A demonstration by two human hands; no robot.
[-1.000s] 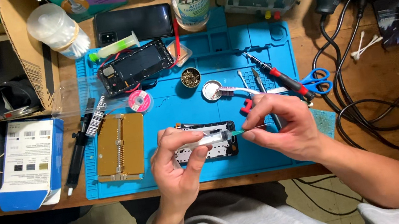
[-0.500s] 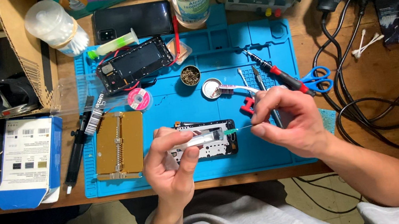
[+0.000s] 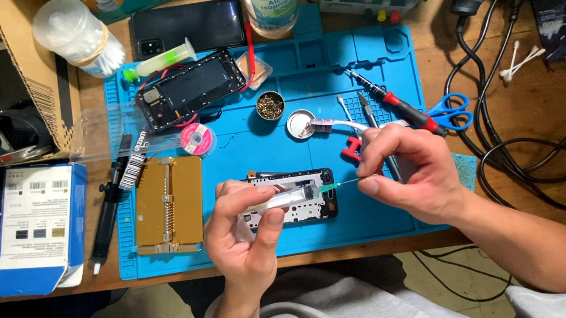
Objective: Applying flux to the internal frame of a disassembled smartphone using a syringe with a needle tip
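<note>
My left hand (image 3: 243,231) grips a clear syringe (image 3: 289,197) that lies sideways, its green-hubbed needle (image 3: 337,185) pointing right. My right hand (image 3: 408,172) pinches the needle's far end between thumb and fingertips. Both hands hover over an opened black phone frame (image 3: 305,197) lying on the blue work mat (image 3: 333,89) near the table's front edge. The frame is partly hidden by my fingers.
On the mat lie a gold board holder (image 3: 168,203), a second opened phone (image 3: 191,88), a solder reel (image 3: 197,139), a brass-wool tin (image 3: 269,105), a red soldering iron (image 3: 396,103) and blue scissors (image 3: 450,112). A white-and-blue box (image 3: 37,223) sits left; black cables (image 3: 541,146) coil right.
Both hands and the syringe have stayed over the phone frame, shifting only slightly. My right fingers remain on the needle end.
</note>
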